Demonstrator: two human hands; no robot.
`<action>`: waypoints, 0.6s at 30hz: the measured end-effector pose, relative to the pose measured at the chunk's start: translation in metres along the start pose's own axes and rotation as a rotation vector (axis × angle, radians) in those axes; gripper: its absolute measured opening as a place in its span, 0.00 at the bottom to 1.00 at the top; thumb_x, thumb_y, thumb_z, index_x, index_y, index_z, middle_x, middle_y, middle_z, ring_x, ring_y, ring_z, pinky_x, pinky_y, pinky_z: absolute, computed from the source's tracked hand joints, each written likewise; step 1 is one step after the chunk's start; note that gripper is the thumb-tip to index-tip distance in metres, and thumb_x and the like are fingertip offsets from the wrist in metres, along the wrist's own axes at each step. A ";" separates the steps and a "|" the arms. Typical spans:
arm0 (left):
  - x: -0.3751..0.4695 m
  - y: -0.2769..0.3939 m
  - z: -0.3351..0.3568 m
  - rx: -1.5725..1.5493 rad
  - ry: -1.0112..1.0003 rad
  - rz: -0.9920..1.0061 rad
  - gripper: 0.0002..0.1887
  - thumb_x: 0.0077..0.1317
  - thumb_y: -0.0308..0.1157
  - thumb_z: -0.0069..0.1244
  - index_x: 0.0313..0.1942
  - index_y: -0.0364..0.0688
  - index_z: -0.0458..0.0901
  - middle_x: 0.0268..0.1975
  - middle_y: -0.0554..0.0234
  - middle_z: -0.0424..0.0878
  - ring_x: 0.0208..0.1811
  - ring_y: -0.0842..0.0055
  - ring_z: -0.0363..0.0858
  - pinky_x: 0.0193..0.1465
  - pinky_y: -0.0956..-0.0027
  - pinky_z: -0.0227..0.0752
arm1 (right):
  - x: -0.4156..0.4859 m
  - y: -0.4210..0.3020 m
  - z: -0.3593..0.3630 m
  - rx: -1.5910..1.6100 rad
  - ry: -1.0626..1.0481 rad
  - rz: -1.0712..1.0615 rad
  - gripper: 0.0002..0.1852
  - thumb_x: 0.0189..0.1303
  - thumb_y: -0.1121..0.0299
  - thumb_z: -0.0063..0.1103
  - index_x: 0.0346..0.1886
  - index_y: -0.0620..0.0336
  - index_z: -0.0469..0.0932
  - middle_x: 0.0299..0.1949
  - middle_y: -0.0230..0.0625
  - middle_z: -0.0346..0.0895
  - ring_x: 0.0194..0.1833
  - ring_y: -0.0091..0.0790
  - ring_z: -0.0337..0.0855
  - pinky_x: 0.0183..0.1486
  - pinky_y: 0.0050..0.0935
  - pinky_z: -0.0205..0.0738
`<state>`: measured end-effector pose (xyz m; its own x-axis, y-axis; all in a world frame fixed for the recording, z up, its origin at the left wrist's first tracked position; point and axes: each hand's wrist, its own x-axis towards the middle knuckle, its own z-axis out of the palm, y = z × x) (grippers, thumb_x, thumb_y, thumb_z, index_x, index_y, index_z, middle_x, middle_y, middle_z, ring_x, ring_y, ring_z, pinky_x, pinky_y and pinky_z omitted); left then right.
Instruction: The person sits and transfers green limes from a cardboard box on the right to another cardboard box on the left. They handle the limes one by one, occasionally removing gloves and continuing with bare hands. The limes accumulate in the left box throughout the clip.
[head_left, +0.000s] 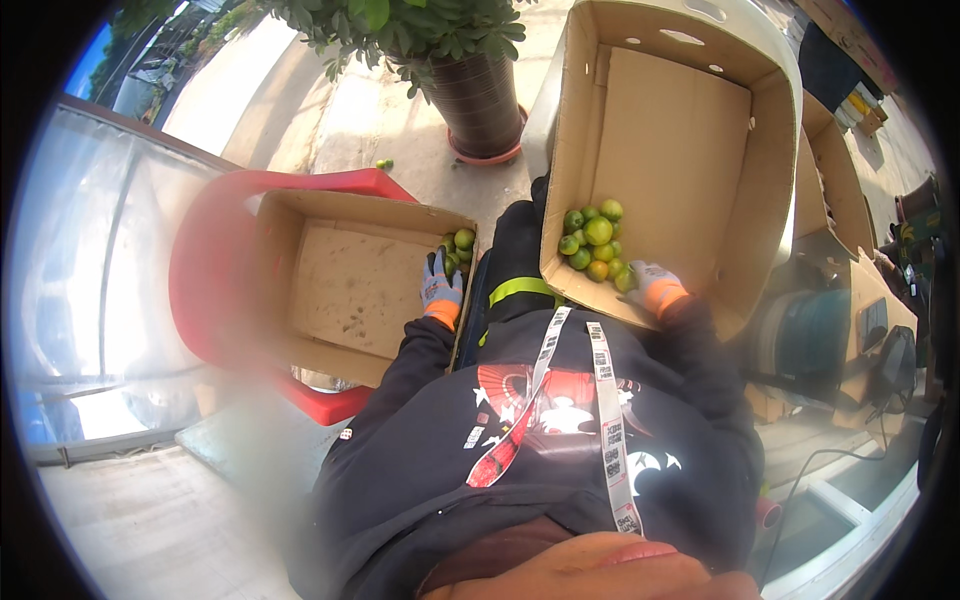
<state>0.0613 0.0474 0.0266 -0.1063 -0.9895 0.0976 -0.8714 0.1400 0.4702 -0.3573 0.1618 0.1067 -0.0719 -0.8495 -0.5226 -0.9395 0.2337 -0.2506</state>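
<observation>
My left hand (440, 289), in a grey and orange work glove, reaches into the smaller cardboard box (337, 356). Its fingers are apart, beside a few green citrus fruits (464, 239) in that box's right corner. On the right, a larger cardboard box (675, 142) tilts towards me over my lap. A cluster of green and yellowish citrus fruits (598, 231) rests in its lower left corner. At the edge of this cluster my right hand (654, 287), gloved alike, has its fingertips around a green citrus fruit (625, 280).
The small box sits on a red plastic chair (217, 277), and a pale chair (787, 225) supports the large one. Ahead is a potted plant (480, 105) on a saucer; two small fruits (384, 163) lie on the ground. Another cardboard box (836, 172) and a cable (802, 465) are at right.
</observation>
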 end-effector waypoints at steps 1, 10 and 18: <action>0.000 0.001 0.000 -0.013 -0.021 -0.007 0.37 0.63 0.37 0.53 0.72 0.47 0.58 0.68 0.39 0.63 0.67 0.46 0.65 0.68 0.54 0.62 | 0.000 -0.001 0.000 -0.002 0.008 -0.018 0.29 0.54 0.56 0.62 0.60 0.55 0.72 0.57 0.51 0.76 0.58 0.52 0.77 0.59 0.44 0.73; 0.022 -0.016 0.017 0.005 -0.148 0.192 0.31 0.63 0.37 0.52 0.68 0.48 0.66 0.68 0.42 0.66 0.66 0.48 0.67 0.68 0.55 0.63 | -0.002 -0.005 0.000 -0.048 0.042 0.003 0.26 0.56 0.60 0.59 0.59 0.52 0.73 0.54 0.51 0.78 0.56 0.52 0.78 0.57 0.45 0.74; 0.013 -0.003 0.014 -0.079 0.097 0.148 0.30 0.65 0.37 0.51 0.67 0.45 0.67 0.67 0.40 0.66 0.66 0.48 0.67 0.69 0.55 0.62 | 0.003 -0.007 -0.003 -0.061 0.060 -0.022 0.32 0.49 0.51 0.70 0.57 0.53 0.73 0.52 0.49 0.77 0.55 0.53 0.77 0.56 0.44 0.72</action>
<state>0.0562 0.0335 0.0144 -0.1805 -0.9504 0.2531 -0.8090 0.2898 0.5114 -0.3515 0.1562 0.1096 -0.0696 -0.8815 -0.4670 -0.9595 0.1872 -0.2104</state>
